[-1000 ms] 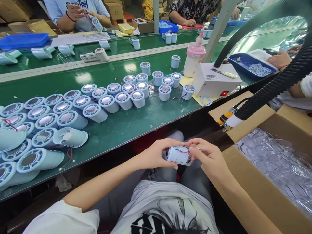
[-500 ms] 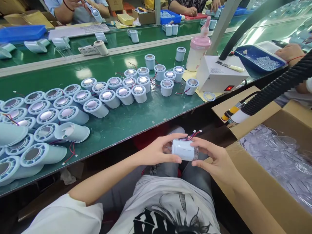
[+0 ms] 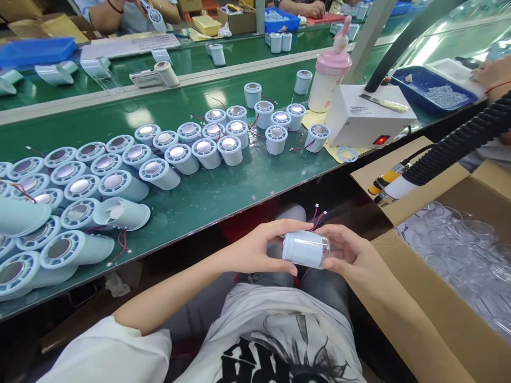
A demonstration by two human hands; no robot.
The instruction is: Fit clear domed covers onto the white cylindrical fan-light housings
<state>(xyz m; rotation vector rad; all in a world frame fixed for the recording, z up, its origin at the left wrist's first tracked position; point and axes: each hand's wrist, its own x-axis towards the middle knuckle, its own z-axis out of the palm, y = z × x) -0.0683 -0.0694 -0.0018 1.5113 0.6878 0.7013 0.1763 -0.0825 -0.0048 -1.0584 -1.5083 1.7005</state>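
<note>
Head camera: two-handed handling of a pale-blue cylindrical plastic housing (image 3: 300, 248) with a clear plastic cover (image 3: 326, 248).
The left hand (image 3: 264, 247) holds the housing between thumb and fingers; the right hand (image 3: 358, 254) is curled around the clear end, thumb and fingertips on the cover. The assembly lies sideways above the lap, in front of the green bench (image 3: 202, 201) – its red and purple wires with white connectors (image 3: 316, 217) project upward beyond the fingers. Step in hand, as judged: fitting or aligning the cover on the housing; full seating cannot be confirmed. The next move probably calls for even pressure along the axis – wires clear of the rim.
</note>
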